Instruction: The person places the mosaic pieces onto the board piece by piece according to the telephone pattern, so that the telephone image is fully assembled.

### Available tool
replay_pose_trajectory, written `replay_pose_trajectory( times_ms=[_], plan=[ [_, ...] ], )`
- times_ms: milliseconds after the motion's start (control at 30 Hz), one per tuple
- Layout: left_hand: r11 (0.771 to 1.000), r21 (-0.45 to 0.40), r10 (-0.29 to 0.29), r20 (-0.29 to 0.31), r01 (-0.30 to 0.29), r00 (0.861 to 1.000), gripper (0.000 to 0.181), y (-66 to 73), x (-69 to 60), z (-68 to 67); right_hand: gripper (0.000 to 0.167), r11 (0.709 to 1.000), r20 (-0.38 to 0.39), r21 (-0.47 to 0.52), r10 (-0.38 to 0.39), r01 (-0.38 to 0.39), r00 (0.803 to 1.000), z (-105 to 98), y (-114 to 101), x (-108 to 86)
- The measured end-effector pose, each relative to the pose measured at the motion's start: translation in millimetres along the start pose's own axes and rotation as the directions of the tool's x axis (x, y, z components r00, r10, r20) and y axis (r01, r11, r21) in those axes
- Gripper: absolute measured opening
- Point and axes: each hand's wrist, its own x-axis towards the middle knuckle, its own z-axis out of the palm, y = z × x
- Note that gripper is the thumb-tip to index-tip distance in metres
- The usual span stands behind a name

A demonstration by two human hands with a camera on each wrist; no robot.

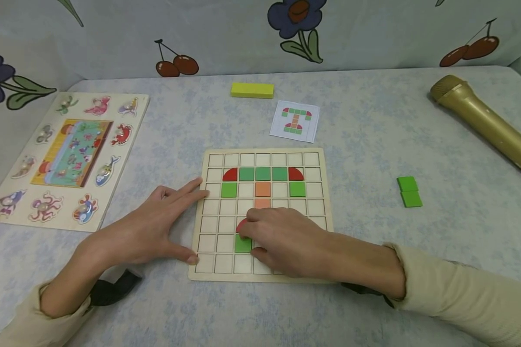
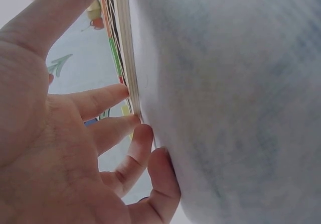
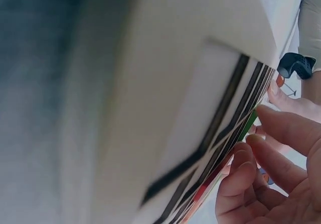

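Observation:
A wooden grid board (image 1: 260,278) lies on the cloth with coloured tiles in some of its cells. My left hand (image 1: 152,231) is spread at the board's left edge, its thumb and fingertips touching the rim. Over the lower middle of the board, my right hand (image 1: 286,241) has thumb and curled index finger at the edges of a green square tile (image 1: 243,244). A red quarter-circle tile (image 1: 240,225) shows just above it, partly covered by the fingers. Higher up are orange squares (image 1: 262,189), darker green squares (image 1: 262,174) and red quarter-circles (image 1: 230,174). My right hand hides several cells.
Two green tiles (image 1: 409,192) lie to the right of the board. Behind it are a printed pattern card (image 1: 294,121) and a yellow block (image 1: 252,90). A sea-animal puzzle board (image 1: 82,197) lies at left, a gold microphone (image 1: 486,120) at far right.

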Motion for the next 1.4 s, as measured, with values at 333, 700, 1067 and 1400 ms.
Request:
replay_pose_trajectory(
  times_ms=[333, 700, 1067, 1400],
  plan=[
    [1.000, 0.003, 0.001, 0.000, -0.001, 1.000, 0.111, 1.1, -0.2, -0.6, 0.013, 0.993, -0.075, 0.112, 0.035, -0.026, 0.997, -15, 23, -33.0],
    [1.000, 0.008, -0.014, 0.010, 0.014, 1.000, 0.114, 0.8, 0.7, 0.6, 0.026, 0.958, -0.237, 0.181, 0.264, -0.225, 0.935, -25, 81, -107.5],
    [1.000, -0.007, -0.019, 0.011, 0.019, 1.000, 0.113, 0.8, 0.7, -0.1, 0.034, 0.889, -0.342, -0.068, 0.406, -0.454, 0.847, -30, 135, -167.2],
    [1.000, 0.003, -0.024, 0.007, 0.024, 1.000, 0.113, 1.2, 0.4, 0.1, 0.030, 0.864, -0.349, -0.039, 0.459, -0.502, 0.817, -28, 144, -177.8]
  ],
)
